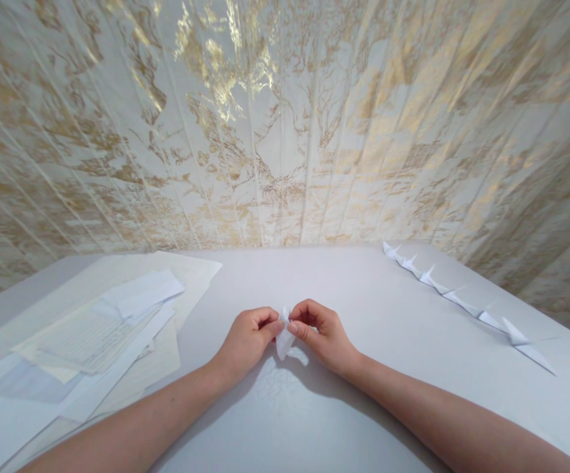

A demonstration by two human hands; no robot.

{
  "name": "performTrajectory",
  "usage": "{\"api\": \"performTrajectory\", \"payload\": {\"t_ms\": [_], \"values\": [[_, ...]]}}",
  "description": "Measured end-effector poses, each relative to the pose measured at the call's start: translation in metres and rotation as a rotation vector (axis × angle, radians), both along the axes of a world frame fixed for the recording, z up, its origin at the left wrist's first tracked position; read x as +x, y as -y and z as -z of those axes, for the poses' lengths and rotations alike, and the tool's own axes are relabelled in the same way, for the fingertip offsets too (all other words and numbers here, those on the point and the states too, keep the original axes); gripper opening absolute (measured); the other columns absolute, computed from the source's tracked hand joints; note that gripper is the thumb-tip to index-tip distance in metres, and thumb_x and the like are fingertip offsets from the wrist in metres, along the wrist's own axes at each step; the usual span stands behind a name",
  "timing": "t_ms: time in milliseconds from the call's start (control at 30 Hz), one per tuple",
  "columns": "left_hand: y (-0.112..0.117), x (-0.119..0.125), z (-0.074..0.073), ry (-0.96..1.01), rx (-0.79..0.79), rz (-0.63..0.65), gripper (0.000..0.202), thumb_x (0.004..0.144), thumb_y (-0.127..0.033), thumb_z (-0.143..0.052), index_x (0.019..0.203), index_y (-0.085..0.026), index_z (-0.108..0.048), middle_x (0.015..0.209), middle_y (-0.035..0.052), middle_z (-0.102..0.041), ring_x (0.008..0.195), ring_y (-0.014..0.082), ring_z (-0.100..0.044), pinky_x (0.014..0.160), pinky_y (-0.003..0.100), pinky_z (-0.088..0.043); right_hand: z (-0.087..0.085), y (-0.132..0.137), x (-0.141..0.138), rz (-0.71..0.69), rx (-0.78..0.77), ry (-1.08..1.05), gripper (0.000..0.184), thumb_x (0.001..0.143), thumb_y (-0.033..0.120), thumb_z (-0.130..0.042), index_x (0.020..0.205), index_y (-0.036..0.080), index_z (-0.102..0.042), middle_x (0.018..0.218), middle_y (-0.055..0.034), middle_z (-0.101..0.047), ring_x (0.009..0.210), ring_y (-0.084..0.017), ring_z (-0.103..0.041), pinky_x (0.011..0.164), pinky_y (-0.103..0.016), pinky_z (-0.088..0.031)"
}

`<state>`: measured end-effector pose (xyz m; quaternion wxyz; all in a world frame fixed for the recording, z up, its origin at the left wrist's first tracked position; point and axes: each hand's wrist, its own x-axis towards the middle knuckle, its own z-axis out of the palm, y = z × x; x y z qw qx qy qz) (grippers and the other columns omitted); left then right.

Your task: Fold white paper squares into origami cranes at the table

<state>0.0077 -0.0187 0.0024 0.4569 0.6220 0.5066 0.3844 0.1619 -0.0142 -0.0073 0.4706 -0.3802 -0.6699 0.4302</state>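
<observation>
Forearms, two, bare, entering from the lower edge; left hand (245,338) and right hand (322,335) meet at centre, fingertips of both pinched onto one small folded paper (284,341).

Folded paper: white, creased, narrow, tapering to a point below the fingers. Its top is hidden by the fingertips, and it is held at or just above the table (344,282).

Risk, as judged: an uneven pull could tear the thin sheet or set a crooked crease.

Loose sheets (98,328): overlapping pile, left, well apart.

Row of folded pieces (462,303): white, pointed, along the right edge.

Wall covering (285,131): cream, gold-veined, behind.
</observation>
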Motion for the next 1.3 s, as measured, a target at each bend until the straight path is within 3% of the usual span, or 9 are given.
{"api": "performTrajectory", "payload": {"t_ms": [233,567,700,800,900,1033,1133,1300], "values": [[0.0,0.004,-0.003,0.224,-0.091,-0.028,0.019,0.063,-0.03,-0.061,0.059,-0.017,-0.047,0.051,-0.0056,-0.041,0.049,0.008,-0.036,0.049,0.022,-0.027,0.003,-0.001,-0.002,0.011,-0.066,0.025,0.02,0.072,0.034,-0.06,0.073,0.016,-0.051,0.062,0.0023,-0.05,0.056,-0.009,-0.045,0.051,-0.022,-0.037],[0.0,0.004,-0.005,0.278,-0.189,0.039,0.017,0.06,-0.026,-0.061,0.06,-0.016,-0.046,0.053,-0.0065,-0.038,0.05,0.0072,-0.033,0.05,0.022,-0.024,0.004,0.0,-0.003,0.003,-0.083,0.051,0.019,0.071,0.034,-0.06,0.072,0.017,-0.05,0.055,0.0051,-0.047,0.049,-0.008,-0.041,0.047,-0.021,-0.033],[0.0,0.004,-0.004,0.299,-0.209,0.08,0.017,0.061,-0.025,-0.062,0.061,-0.015,-0.047,0.054,-0.0061,-0.04,0.051,0.007,-0.035,0.051,0.021,-0.025,-0.001,0.002,-0.003,0.071,-0.03,0.04,0.021,0.067,0.029,-0.064,0.08,0.018,-0.052,0.072,0.0001,-0.054,0.065,-0.012,-0.05,0.057,-0.024,-0.042],[0.0,0.005,-0.003,0.308,-0.212,0.101,0.015,0.062,-0.025,-0.061,0.063,-0.015,-0.049,0.056,-0.0051,-0.043,0.053,0.0075,-0.038,0.052,0.021,-0.027,-0.001,0.002,-0.003,0.044,-0.044,0.022,0.029,0.065,0.028,-0.066,0.087,0.018,-0.051,0.078,-0.0009,-0.056,0.07,-0.013,-0.052,0.062,-0.026,-0.043],[0.0,0.005,-0.003,0.247,-0.194,0.056,0.013,0.064,-0.023,-0.058,0.062,-0.015,-0.048,0.053,-0.0061,-0.041,0.049,0.0067,-0.036,0.049,0.021,-0.026,0.003,-0.001,-0.003,-0.008,-0.108,-0.009,0.019,0.068,0.026,-0.06,0.082,0.018,-0.051,0.064,0.0032,-0.052,0.058,-0.01,-0.049,0.055,-0.024,-0.04],[-0.004,0.002,0.002,0.114,-0.147,0.022,0.016,0.067,-0.021,-0.054,0.08,-0.019,-0.045,0.047,-0.0103,-0.041,0.042,0.0073,-0.035,0.044,0.02,-0.025,0.009,-0.004,-0.003,0.029,-0.182,0.019,0.019,0.068,0.019,-0.055,0.085,0.019,-0.048,0.054,0.0074,-0.048,0.047,-0.009,-0.044,0.046,-0.021,-0.034],[-0.007,0.0,0.007,-0.109,-0.027,0.037,0.022,0.067,-0.017,-0.055,0.084,-0.021,-0.042,0.046,-0.0114,-0.044,0.042,0.0086,-0.039,0.045,0.02,-0.028,0.008,-0.005,-0.001,0.07,-0.187,0.157,0.024,0.066,0.012,-0.055,0.087,0.02,-0.046,0.051,0.009,-0.047,0.046,-0.009,-0.045,0.047,-0.02,-0.034],[-0.008,0.0,0.005,-0.498,0.095,0.065,0.017,0.069,-0.015,-0.057,0.08,-0.021,-0.045,0.05,-0.009,-0.05,0.05,0.0113,-0.048,0.052,0.022,-0.031,0.004,-0.004,0.003,0.09,-0.068,0.42,0.025,0.066,0.005,-0.054,0.084,0.019,-0.046,0.056,0.0075,-0.051,0.051,-0.009,-0.048,0.051,-0.02,-0.034]]}}
